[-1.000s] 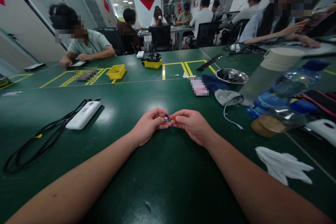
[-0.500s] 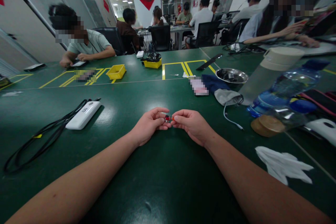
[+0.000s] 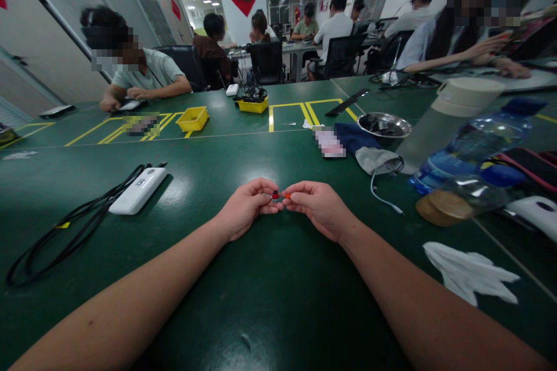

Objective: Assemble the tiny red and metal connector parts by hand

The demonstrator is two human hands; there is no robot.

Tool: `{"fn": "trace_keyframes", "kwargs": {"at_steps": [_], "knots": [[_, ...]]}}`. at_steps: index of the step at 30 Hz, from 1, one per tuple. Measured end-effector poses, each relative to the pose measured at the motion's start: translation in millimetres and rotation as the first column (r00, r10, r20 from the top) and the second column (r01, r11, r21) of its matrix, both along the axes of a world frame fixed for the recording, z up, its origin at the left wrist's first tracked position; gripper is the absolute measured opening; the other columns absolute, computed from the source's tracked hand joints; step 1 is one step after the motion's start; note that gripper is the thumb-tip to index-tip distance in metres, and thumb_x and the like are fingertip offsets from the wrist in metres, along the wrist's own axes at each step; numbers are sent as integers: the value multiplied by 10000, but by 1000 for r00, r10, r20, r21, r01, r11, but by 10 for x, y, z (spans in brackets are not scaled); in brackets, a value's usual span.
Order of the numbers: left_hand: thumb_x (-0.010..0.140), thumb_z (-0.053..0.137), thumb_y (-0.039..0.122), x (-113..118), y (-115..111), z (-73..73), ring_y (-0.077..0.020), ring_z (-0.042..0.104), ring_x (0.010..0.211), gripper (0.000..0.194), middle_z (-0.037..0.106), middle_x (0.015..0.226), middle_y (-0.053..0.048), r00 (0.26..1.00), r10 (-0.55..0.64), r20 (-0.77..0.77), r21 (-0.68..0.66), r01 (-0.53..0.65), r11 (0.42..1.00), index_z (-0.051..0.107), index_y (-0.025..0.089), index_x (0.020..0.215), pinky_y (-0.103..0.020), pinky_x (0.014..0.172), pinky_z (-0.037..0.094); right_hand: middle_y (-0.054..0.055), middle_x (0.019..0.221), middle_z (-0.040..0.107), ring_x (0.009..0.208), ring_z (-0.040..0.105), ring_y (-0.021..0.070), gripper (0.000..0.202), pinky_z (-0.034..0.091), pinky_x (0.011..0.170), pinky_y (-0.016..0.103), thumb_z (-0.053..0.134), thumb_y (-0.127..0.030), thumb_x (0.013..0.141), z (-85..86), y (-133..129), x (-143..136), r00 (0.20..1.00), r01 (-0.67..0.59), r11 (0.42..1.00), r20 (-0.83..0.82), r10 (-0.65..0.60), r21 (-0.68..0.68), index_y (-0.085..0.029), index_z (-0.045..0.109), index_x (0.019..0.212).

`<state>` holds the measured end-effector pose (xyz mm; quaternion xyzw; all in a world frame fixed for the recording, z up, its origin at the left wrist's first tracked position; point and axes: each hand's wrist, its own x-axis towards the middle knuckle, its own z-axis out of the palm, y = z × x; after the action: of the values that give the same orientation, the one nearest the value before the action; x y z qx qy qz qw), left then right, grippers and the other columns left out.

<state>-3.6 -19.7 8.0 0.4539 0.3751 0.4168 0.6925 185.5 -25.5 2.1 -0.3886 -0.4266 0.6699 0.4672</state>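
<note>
A small red-and-black piece [image 3: 275, 195] sits pinched in the left hand [image 3: 246, 207], and a small orange piece [image 3: 288, 196] in the right hand [image 3: 322, 206] just beside it, a slim gap between. Green table [image 3: 278, 290] stretches near of both hands and leftward to a white power bank [image 3: 138, 191]. Far, two yellow bins [image 3: 192, 120] stand toward the far edge; right, a grey pouch [image 3: 378, 160] and white cloth [image 3: 472, 272] bound the room.

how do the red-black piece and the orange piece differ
The red-black piece shows black above red, while the orange piece shows only orange. The left hand holds the red-black piece; the right hand holds the orange piece. Both are small and partly hidden.
</note>
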Motion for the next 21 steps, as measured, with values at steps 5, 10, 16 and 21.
{"fn": "trace_keyframes", "kwargs": {"at_steps": [5, 10, 16, 21], "knots": [[818, 632, 110, 0, -13, 16, -131, 696, 763, 165, 674, 870, -47, 1000, -19, -15, 14, 19, 1000, 616, 145, 978, -221, 713, 559, 77, 886, 722, 763, 680, 168, 109, 528, 770, 347, 734, -176, 702, 0, -2, 7, 1000, -7, 1000, 1, 7, 3, -148, 694, 799], [808, 659, 119, 0, -17, 19, -132, 695, 742, 262, 679, 900, -48, 1000, -16, -23, 31, 16, 999, 603, 161, 1061, -232, 685, 554, 63, 851, 713, 751, 679, 162, 116, 521, 752, 335, 742, -185, 705, -4, -6, 7, 1000, -8, 1000, 8, 8, 13, -146, 685, 798], [834, 644, 148, 13, -6, -6, -126, 691, 724, 167, 700, 879, -72, 999, -1, -37, -1, 1, 1000, 620, 140, 999, -229, 685, 559, 37, 772, 689, 716, 657, 156, 147, 514, 750, 342, 773, -207, 683, -4, -3, -2, 1000, 10, 1000, 17, -10, 21, -155, 687, 790], [825, 638, 134, 15, 5, -11, -121, 689, 727, 107, 691, 866, -65, 999, 20, -25, -10, -21, 1000, 634, 139, 931, -227, 705, 564, 66, 779, 696, 761, 663, 177, 119, 517, 789, 368, 723, -259, 728, 29, 8, 1, 1000, 13, 999, -4, -14, -30, -149, 702, 769]]}}
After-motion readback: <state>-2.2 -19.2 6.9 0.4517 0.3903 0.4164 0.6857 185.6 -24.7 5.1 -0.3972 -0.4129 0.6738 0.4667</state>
